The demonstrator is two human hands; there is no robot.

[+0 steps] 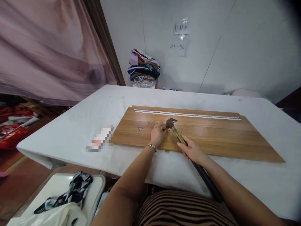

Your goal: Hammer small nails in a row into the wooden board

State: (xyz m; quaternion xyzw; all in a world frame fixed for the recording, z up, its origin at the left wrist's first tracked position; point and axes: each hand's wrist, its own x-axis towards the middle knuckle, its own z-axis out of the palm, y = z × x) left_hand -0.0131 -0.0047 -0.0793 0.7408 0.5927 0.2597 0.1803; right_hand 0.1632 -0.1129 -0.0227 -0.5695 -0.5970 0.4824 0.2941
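A claw hammer (171,123) with a rusty head and a long dark handle is held in my right hand (193,150), its head close to my left fingertips. My left hand (158,134) rests low on the wood-grain board (218,135), fingers pinched together; what they hold is too small to make out. Left of that hand lies a small pile of nails (140,128) on the board. A row of small dark marks runs to the right of the hammer head. Two white measuring strips (188,115) lie along the board's far edge.
The board lies on a white-covered table (94,103). A blurred-out flat object (100,138) is left of the board. Folded cloths (144,69) are stacked behind the table by the wall. At the lower left stands a white stool (56,182) with patterned fabric and a plastic bag.
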